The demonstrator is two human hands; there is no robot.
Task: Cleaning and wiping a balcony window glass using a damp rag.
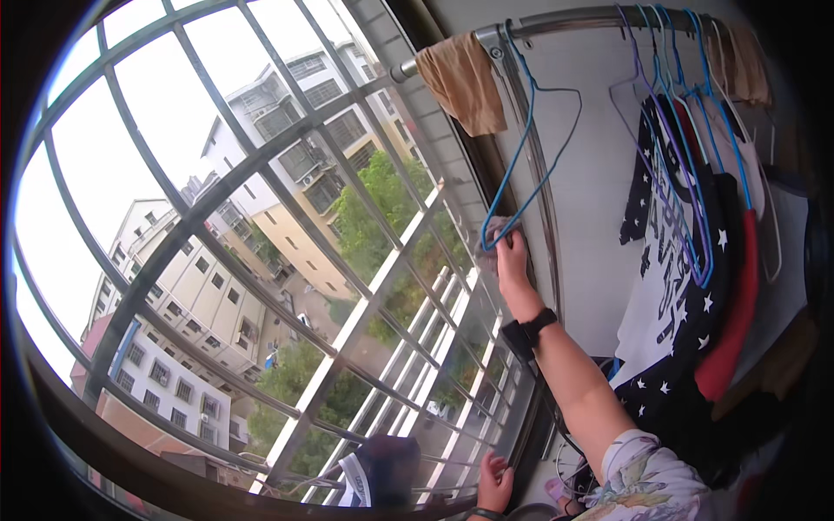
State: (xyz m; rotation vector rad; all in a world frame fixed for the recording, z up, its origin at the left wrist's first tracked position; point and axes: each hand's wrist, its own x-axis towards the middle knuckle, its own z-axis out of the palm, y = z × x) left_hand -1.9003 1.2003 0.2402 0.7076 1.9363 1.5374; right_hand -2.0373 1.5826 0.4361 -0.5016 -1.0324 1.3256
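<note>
A blue wire clothes hanger hangs by its hook from the metal rail at the top. My right hand, with a black watch on its wrist, is raised to the hanger's lower end. Its fingers are closed around the hanger's bottom corner and a small bunched grey cloth. What kind of cloth it is, I cannot make out. Low in the view is my left hand, fingers loosely bent and apart, with nothing visible in it. A dark band circles that wrist.
Several hangers with clothes, including a black star-patterned garment, hang at the right of the rail. A tan cloth drapes over its left end. Window bars fill the left side. A dark cloth with a white band is near the bottom.
</note>
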